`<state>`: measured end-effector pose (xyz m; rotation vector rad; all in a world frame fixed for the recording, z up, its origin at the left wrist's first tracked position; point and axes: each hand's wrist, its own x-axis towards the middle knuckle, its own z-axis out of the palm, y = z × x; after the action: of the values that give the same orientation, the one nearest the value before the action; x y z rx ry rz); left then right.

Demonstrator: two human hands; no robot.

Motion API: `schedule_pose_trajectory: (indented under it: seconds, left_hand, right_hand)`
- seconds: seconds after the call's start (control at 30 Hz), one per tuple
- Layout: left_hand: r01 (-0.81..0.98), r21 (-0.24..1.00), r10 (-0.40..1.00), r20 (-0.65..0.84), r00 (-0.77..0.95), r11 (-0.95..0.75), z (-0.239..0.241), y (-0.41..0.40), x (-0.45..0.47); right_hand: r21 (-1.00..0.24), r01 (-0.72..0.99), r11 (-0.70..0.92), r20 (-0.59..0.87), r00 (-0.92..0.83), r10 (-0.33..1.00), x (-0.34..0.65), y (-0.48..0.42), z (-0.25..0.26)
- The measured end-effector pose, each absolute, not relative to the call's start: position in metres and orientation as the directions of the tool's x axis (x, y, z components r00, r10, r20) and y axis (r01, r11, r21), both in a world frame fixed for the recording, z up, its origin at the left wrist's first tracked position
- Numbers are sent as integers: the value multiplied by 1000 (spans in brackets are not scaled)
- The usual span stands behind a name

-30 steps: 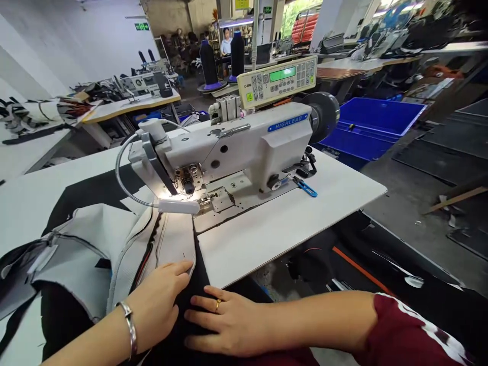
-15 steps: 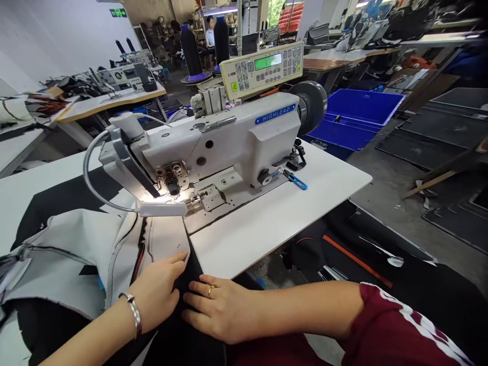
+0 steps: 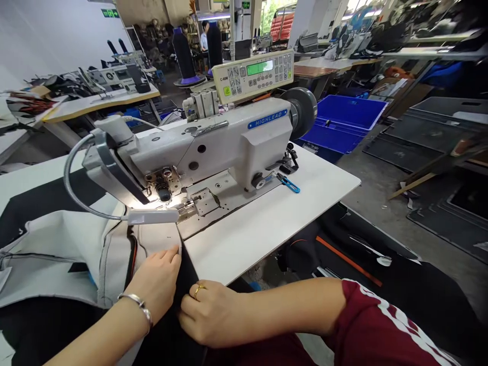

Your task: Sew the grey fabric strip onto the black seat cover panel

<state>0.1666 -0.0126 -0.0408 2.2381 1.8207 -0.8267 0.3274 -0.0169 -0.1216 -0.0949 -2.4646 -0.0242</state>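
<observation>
Light grey fabric (image 3: 158, 235) with a dark seam and an orange-red strip lies under the needle end of a white sewing machine (image 3: 213, 137). My left hand (image 3: 158, 279) presses its bent fingers on the grey piece, at the edge beside a black fabric (image 3: 188, 264); its thumb is hidden. Close by on the right, my right hand (image 3: 209, 312) is closed on the black fabric near the table's front edge, fingertips partly out of sight. A small lamp (image 3: 152, 217) lights the sewing area and hides part of it.
Blue thread snips (image 3: 288, 184) lie on the white table (image 3: 244, 239) right of the machine. Beyond it stands a blue crate (image 3: 345, 119). Dark material (image 3: 412, 295) lies at the lower right. A person (image 3: 205, 36) is in the far background.
The view has shifted, so the machine appears further left and slightly lower. My left fingers have drawn closer together on the grey fabric. My right fingers have curled in from a flatter spread.
</observation>
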Motion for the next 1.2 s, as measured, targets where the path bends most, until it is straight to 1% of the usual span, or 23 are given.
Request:
schedule_pose_trajectory:
  seconds: [0.13,0.37,0.53,0.67,0.8,0.93,1.0,1.1,1.2]
  left_hand:
    - [919,-279,861,-496,110,-278,-43,-14,165]
    - [917,-265,852,-508,130,-298,-44,-8,156]
    - [821,-329,801,-551,234,-467,-46,0,150]
    - [784,-350,787,-557,267,-513,-47,10,144]
    - [778,-381,813,-516,270,-500,-50,18,138]
    - [794,-370,836,-464,292,-482,-52,26,135]
    - [794,-375,843,-451,294,-478,-52,30,134]
    - [768,-417,843,-456,285,-485,-52,34,133]
    - [766,-447,866,-412,282,-462,-54,39,129]
  right_hand:
    - [-17,91,996,628,-774,82,317,-10,-126]
    - [25,81,996,614,-787,49,302,7,-124]
    - [19,38,999,561,-827,21,289,20,-116]
    - [31,14,999,521,-854,-4,280,31,-112]
    - [14,-2,1000,465,-885,-8,273,43,-114]
    - [28,-4,1000,435,-900,-16,267,54,-120]
    - [27,15,1000,415,-910,2,265,58,-124]
    - [20,37,999,404,-914,26,261,64,-129]
    - [21,50,999,417,-908,37,259,69,-133]
